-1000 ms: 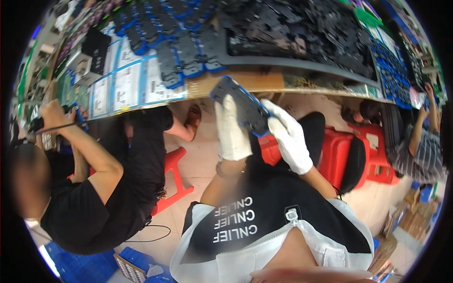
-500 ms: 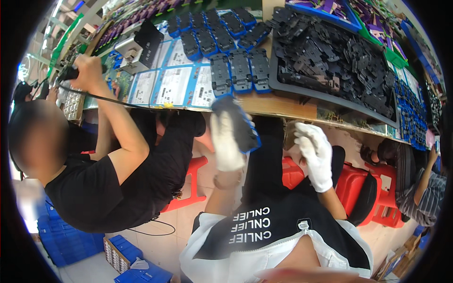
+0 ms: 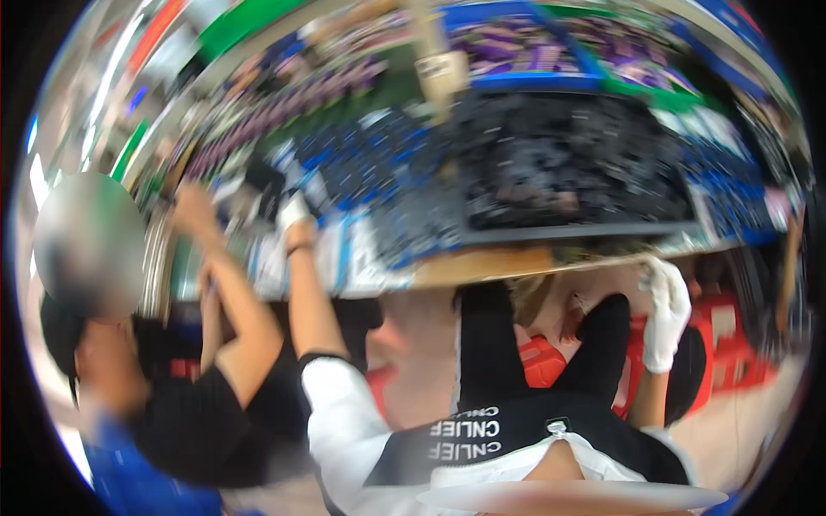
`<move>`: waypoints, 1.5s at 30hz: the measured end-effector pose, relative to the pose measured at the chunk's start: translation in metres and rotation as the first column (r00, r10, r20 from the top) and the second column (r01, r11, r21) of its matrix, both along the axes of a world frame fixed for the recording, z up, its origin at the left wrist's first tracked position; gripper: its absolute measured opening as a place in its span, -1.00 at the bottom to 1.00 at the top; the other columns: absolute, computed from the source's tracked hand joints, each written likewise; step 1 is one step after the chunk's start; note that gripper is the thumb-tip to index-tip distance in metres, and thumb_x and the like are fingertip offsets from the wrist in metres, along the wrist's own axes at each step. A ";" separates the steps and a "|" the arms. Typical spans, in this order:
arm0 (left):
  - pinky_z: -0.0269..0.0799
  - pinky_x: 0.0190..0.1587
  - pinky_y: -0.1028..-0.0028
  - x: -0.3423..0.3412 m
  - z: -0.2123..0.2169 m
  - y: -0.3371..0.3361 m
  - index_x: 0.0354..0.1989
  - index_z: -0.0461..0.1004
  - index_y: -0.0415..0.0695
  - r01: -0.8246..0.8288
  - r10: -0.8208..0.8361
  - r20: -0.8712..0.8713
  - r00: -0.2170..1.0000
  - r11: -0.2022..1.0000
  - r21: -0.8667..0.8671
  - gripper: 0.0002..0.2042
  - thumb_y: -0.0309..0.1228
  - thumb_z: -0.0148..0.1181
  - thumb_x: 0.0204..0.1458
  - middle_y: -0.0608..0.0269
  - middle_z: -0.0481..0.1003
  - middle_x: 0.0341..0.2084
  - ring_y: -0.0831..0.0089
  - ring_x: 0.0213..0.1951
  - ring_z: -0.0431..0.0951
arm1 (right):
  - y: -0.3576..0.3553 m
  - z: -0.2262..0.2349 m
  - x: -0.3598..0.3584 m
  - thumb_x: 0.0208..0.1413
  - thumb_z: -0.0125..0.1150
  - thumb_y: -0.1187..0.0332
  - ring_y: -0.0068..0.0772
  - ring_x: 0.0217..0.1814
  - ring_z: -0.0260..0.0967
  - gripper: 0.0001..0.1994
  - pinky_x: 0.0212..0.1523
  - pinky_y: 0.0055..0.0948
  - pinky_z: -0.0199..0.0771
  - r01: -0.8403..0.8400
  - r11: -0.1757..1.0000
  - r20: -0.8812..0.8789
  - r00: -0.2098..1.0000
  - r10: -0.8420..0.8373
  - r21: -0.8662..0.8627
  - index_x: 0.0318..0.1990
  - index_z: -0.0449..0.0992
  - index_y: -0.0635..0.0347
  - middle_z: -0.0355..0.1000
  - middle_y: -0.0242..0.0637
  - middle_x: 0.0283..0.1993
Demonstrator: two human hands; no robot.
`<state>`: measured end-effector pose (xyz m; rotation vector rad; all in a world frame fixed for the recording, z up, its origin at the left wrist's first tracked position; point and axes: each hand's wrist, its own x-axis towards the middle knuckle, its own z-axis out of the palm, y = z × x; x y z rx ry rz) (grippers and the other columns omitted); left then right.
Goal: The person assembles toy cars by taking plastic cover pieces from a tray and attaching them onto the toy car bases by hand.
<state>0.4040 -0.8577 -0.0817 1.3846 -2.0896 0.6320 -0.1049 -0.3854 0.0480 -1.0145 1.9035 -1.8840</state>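
- The left hand (image 3: pixel 295 212), in a white glove, reaches far over the bench to the person's left; motion blur hides its fingers, so I cannot tell whether it grasps a casing or is empty.
- The blue-edged black casings (image 3: pixel 411 225) lie in close rows on the bench, between that hand and the black tray (image 3: pixel 585 231). A low sweep of the left forearm could knock the nearest ones askew, since they sit so tightly together.
- The dark box (image 3: pixel 263 182) stands just beside the left hand; a hurried reach could bump it, because so little room seems to separate them.
- A co-worker's hand (image 3: pixel 196 209) works near on the left. The two arms could collide if both people reach inward together, and anything loosely held might drop.
- The white-and-blue sheets (image 3: pixel 363 249) lie under the reaching side; a dragging wrist could probably shift them, and any casing resting on them would slide too.
- The right hand (image 3: pixel 666 311), also gloved, hangs in front of the bench edge (image 3: pixel 490 266), fingers loosely bent, apparently gripping nothing. Lifted carelessly, it could catch that edge.
- The black plastic parts (image 3: pixel 568 163) are heaped loosely in the tray; a knock on its near rim could spill some, as they look light and unsecured.
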 end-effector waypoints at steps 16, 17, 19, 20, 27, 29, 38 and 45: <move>0.16 0.31 0.40 0.003 0.046 -0.013 0.30 0.26 -0.22 0.044 0.318 -0.901 0.295 0.937 0.345 -0.52 -0.20 -0.14 0.30 0.05 0.31 0.27 0.19 0.25 0.35 | -0.005 -0.036 -0.257 0.04 0.28 0.21 -0.04 -0.10 0.49 -0.71 -0.08 -0.15 0.50 0.845 0.466 -0.753 0.481 -0.450 0.262 -0.08 0.50 0.00 0.48 -0.19 -0.11; 0.18 0.29 0.41 0.026 0.053 0.001 0.27 0.31 -0.23 0.094 0.113 -0.981 0.157 0.987 0.129 -0.54 -0.21 -0.14 0.31 0.05 0.35 0.23 0.20 0.22 0.37 | -0.016 -0.042 -0.265 0.04 0.28 0.21 -0.04 -0.10 0.49 -0.71 -0.08 -0.15 0.50 0.819 0.509 -0.745 0.510 -0.430 0.266 -0.08 0.50 0.00 0.48 -0.19 -0.11; 0.20 0.27 0.40 -0.070 0.096 0.067 0.26 0.32 -0.25 0.042 0.053 -0.939 0.340 0.997 0.071 -0.54 -0.22 -0.13 0.30 0.04 0.38 0.20 0.22 0.19 0.39 | 0.001 -0.067 -0.300 0.01 0.32 0.22 0.03 -0.16 0.48 -0.69 -0.13 -0.10 0.49 0.781 0.481 -0.755 0.577 -0.310 0.399 -0.08 0.49 0.02 0.48 -0.11 -0.16; 0.22 0.26 0.38 -0.091 0.114 0.100 0.20 0.37 -0.26 0.057 0.014 -0.932 0.362 0.998 0.037 -0.57 -0.22 -0.09 0.31 0.04 0.41 0.16 0.25 0.17 0.39 | 0.001 -0.077 -0.311 0.01 0.32 0.23 0.03 -0.19 0.49 -0.75 -0.13 -0.11 0.48 0.771 0.552 -0.788 0.538 -0.298 0.318 -0.16 0.52 0.05 0.50 -0.08 -0.26; 0.31 0.20 0.24 -0.261 0.131 0.274 0.15 0.36 -0.25 0.489 -0.022 -0.991 -0.128 0.868 -0.083 -0.60 -0.20 -0.11 0.32 0.09 0.44 0.04 0.28 0.11 0.42 | 0.017 -0.024 -0.265 0.02 0.35 0.25 -0.03 -0.27 0.50 -0.77 -0.25 -0.21 0.47 0.690 0.719 -0.828 0.449 -0.337 0.081 -0.25 0.56 0.19 0.51 -0.06 -0.35; 0.32 0.20 0.21 -0.300 0.116 0.313 0.18 0.32 -0.24 0.787 0.114 -0.934 -0.337 0.578 -0.214 -0.59 -0.19 -0.13 0.33 0.09 0.41 0.06 0.27 0.11 0.40 | 0.024 0.004 -0.234 0.03 0.36 0.28 -0.12 -0.41 0.47 -0.77 -0.36 -0.32 0.44 0.643 0.766 -0.844 0.406 -0.351 -0.010 -0.25 0.55 0.22 0.48 -0.07 -0.42; 0.04 0.34 -0.08 -0.407 0.094 0.382 0.42 0.01 0.19 0.916 0.660 -0.661 -0.357 0.108 -0.387 -0.27 0.28 -0.17 0.15 0.10 0.09 0.37 -0.04 0.32 0.14 | 0.005 0.061 -0.044 0.01 0.33 0.28 -0.14 -0.35 0.46 -0.81 -0.33 -0.28 0.46 -0.139 0.922 -0.706 0.606 0.367 0.361 -0.25 0.55 0.12 0.47 -0.19 -0.35; 0.24 0.25 -0.02 -0.357 0.088 0.367 0.19 0.35 0.02 0.740 0.726 -0.316 -0.611 0.381 -0.554 -0.28 0.34 -0.10 0.07 0.14 0.41 0.08 0.01 0.13 0.37 | -0.021 0.064 -0.019 0.08 0.30 0.24 -0.15 -0.27 0.50 -0.74 -0.26 -0.35 0.50 -0.487 0.798 -0.534 0.595 0.601 0.355 -0.09 0.57 0.09 0.55 -0.17 -0.24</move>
